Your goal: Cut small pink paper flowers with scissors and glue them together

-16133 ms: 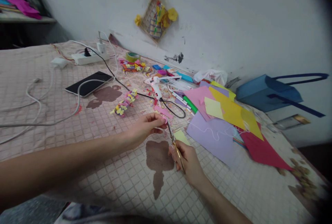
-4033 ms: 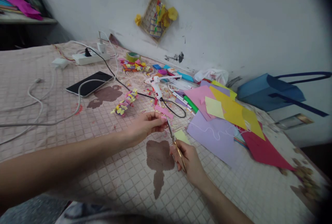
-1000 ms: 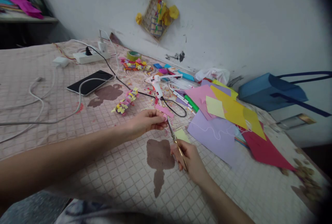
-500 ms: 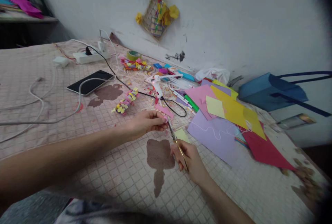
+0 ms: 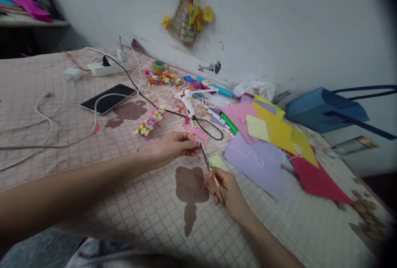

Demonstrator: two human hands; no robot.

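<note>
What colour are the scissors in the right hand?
The scissors look gold, with greyer blades; best seen in the head view.

Head-worn camera looks forward and down toward the wall [image 5: 279, 24].

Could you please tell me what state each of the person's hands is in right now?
Left hand: closed, pinching a small pink paper piece.
Right hand: closed, holding a slim pointed metal tool, scissors or tweezers.

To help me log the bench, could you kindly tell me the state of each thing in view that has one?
Left hand, pinching a small pink paper piece
Right hand, holding scissors
Hot glue gun, lying down, cord attached
Phone, screen dark
Power strip, plug inserted
</note>
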